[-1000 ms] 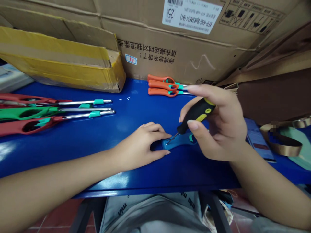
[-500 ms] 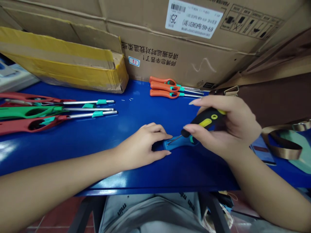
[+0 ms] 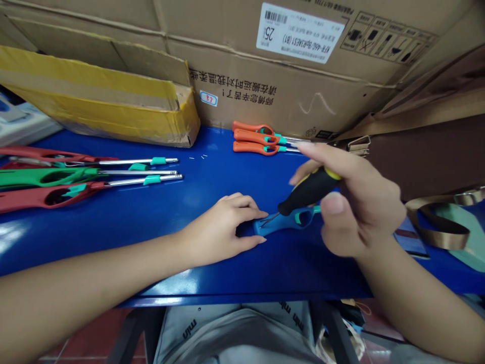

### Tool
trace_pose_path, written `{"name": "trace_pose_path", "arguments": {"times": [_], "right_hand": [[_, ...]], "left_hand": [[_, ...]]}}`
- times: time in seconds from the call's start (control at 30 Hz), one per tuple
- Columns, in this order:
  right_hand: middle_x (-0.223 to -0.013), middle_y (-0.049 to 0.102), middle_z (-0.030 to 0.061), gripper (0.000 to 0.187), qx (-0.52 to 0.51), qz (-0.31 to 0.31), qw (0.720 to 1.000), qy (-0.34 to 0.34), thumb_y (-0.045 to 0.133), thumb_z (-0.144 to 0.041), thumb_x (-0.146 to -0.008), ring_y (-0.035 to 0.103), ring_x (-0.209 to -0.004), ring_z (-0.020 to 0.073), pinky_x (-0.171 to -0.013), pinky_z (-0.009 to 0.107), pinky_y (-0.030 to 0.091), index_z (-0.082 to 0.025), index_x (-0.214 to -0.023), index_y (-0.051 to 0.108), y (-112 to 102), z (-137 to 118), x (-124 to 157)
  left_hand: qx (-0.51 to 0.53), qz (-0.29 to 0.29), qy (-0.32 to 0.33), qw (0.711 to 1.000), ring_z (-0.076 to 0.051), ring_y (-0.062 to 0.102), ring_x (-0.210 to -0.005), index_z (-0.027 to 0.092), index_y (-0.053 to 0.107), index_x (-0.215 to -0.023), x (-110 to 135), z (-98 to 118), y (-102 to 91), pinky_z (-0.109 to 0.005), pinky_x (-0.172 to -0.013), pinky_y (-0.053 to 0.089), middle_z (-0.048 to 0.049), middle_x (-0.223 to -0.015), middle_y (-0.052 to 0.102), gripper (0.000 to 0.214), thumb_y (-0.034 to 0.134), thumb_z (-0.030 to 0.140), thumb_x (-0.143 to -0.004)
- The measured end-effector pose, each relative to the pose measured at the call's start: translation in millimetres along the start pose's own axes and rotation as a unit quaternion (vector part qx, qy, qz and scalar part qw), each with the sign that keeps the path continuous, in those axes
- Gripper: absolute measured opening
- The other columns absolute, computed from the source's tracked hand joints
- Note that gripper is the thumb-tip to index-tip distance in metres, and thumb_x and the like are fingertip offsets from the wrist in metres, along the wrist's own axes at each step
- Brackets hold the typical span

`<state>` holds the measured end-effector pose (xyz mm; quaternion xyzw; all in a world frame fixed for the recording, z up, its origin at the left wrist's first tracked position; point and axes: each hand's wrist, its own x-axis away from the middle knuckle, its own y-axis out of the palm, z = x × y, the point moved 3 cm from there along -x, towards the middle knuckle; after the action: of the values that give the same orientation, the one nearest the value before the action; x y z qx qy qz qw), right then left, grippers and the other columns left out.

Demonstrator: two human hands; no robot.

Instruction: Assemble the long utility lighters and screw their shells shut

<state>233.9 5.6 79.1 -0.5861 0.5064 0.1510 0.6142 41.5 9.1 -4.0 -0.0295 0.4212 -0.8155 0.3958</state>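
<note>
A blue long-neck lighter [image 3: 286, 222] with a teal trigger lies on the table, its handle end towards my left hand [image 3: 222, 230]. The thumb and fingertips of that hand pinch the handle end from both sides. In my right hand [image 3: 369, 202] is a black and yellow screwdriver [image 3: 307, 191], held at a slant with its thin shaft pointing down-left. The shaft's tip meets the lighter's handle near my left fingertips. My right thumb stands away from the screwdriver's handle, while the other fingers stay around its far side. Part of the lighter's front end is hidden by my right hand.
Three orange lighters [image 3: 255, 137] lie at the back against a large cardboard box [image 3: 242, 60]. Red and green lighters [image 3: 41, 177] lie at the left. A yellow-taped carton [image 3: 125, 114] stands behind them. A brown strap [image 3: 441, 222] and bag [image 3: 424, 156] are at the right.
The screwdriver's handle has turned and dipped slightly down-left. My right thumb has come off it and moved to the right. My left hand and the blue lighter have hardly moved.
</note>
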Motion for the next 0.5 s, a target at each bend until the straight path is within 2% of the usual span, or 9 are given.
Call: {"name": "trace_pose_path", "arguments": {"times": [0.07, 0.1, 0.23, 0.3, 0.4, 0.43, 0.5], "right_hand": [[-0.119, 0.077, 0.0058, 0.046, -0.019, -0.028, 0.999, 0.021, 0.047, -0.03, -0.104, 0.077, -0.091, 0.0234, -0.08, 0.04, 0.066, -0.025, -0.15, 0.057, 0.6, -1.3, -0.2], [-0.121, 0.077, 0.0052, 0.046, -0.009, -0.029, 0.999, 0.016, 0.05, -0.029, -0.104, 0.077, -0.093, 0.0239, -0.081, 0.041, 0.066, -0.026, -0.149, 0.057, 0.2, -2.6, -0.7], [-0.104, 0.082, 0.0023, 0.041, 0.072, 0.004, 0.997, -0.033, 0.073, -0.034, -0.095, 0.078, -0.079, 0.0214, -0.072, 0.033, 0.066, -0.029, -0.135, 0.067, -3.2, -6.9, -3.3], [-0.1, 0.081, 0.0021, 0.038, 0.064, 0.006, 0.998, -0.025, 0.067, -0.036, -0.099, 0.077, -0.077, 0.0207, -0.069, 0.032, 0.065, -0.028, -0.136, 0.067, -4.5, -5.7, -3.3], [-0.116, 0.08, 0.0046, 0.044, 0.013, -0.015, 1.0, 0.0, 0.047, -0.034, -0.105, 0.078, -0.092, 0.024, -0.077, 0.038, 0.066, -0.026, -0.147, 0.061, -5.3, -2.3, -3.0], [-0.121, 0.079, 0.0048, 0.045, 0.013, -0.021, 1.0, -0.003, 0.046, -0.033, -0.105, 0.078, -0.096, 0.0246, -0.079, 0.039, 0.067, -0.026, -0.148, 0.059, -5.4, -1.9, -3.1], [-0.123, 0.079, 0.0042, 0.044, 0.052, -0.024, 0.998, -0.021, 0.056, -0.035, -0.103, 0.079, -0.092, 0.0242, -0.076, 0.036, 0.067, -0.029, -0.147, 0.06, -5.9, -1.9, -3.2]], "left_hand": [[0.005, -0.004, -0.003, 1.0, -0.023, 0.065, -0.102, 0.016, 0.074, -0.119, -0.2, -0.1, 0.4, -0.039, -0.094, 0.051, -0.0065, -0.107, 0.071, 0.031, 0.079, 0.029, -0.091], [0.005, -0.003, -0.003, 1.0, -0.023, 0.065, -0.102, 0.016, 0.074, -0.119, -0.2, -0.3, 0.5, -0.039, -0.094, 0.051, -0.0064, -0.107, 0.071, 0.031, 0.079, 0.029, -0.091], [0.002, 0.008, 0.007, 1.0, -0.023, 0.065, -0.1, 0.016, 0.073, -0.122, 0.5, -1.0, 0.1, -0.039, -0.092, 0.052, -0.0062, -0.106, 0.071, 0.033, 0.078, 0.028, -0.091], [0.006, 0.006, 0.006, 1.0, -0.022, 0.065, -0.1, 0.017, 0.073, -0.122, 0.2, -0.8, -0.1, -0.039, -0.092, 0.052, -0.0059, -0.106, 0.071, 0.033, 0.078, 0.028, -0.092], [0.011, -0.002, -0.004, 1.0, -0.023, 0.065, -0.101, 0.016, 0.074, -0.12, -0.7, -0.4, -0.2, -0.04, -0.094, 0.052, -0.0063, -0.107, 0.071, 0.032, 0.078, 0.03, -0.092], [0.012, -0.003, -0.006, 1.0, -0.023, 0.065, -0.102, 0.016, 0.074, -0.119, -0.8, -0.3, -0.2, -0.041, -0.094, 0.052, -0.0067, -0.107, 0.071, 0.031, 0.078, 0.03, -0.092], [0.009, 0.0, -0.004, 1.0, -0.024, 0.065, -0.102, 0.016, 0.074, -0.12, -0.6, -0.2, -0.1, -0.041, -0.095, 0.052, -0.0071, -0.108, 0.071, 0.032, 0.078, 0.029, -0.091]]}}
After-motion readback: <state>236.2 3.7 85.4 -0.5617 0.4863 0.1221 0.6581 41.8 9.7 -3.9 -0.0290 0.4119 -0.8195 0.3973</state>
